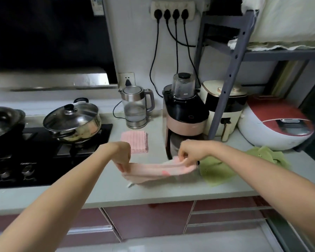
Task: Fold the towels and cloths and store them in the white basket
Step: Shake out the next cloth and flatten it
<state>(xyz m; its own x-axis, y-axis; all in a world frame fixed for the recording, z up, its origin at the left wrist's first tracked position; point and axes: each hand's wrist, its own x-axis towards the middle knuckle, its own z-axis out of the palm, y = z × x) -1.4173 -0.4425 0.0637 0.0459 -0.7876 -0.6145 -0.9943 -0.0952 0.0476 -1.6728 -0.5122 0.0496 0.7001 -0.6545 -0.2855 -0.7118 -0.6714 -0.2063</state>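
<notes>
Pale pink, the towel (156, 170) hangs stretched just above the counter (171, 191) between two hands: the left hand (123, 153) pinches its left end with fingers curled down, and the right hand (188, 151) pinches its right end the same way. Behind it a folded pink ribbed cloth (134, 141) lies flat on the counter in front of the glass kettle (135, 106), and a crumpled green cloth (225, 168) lies to the right, before the red and white rice cooker (275, 124). A lidded steel pot (73, 120) sits on the black stove (44, 157) at the left.
</notes>
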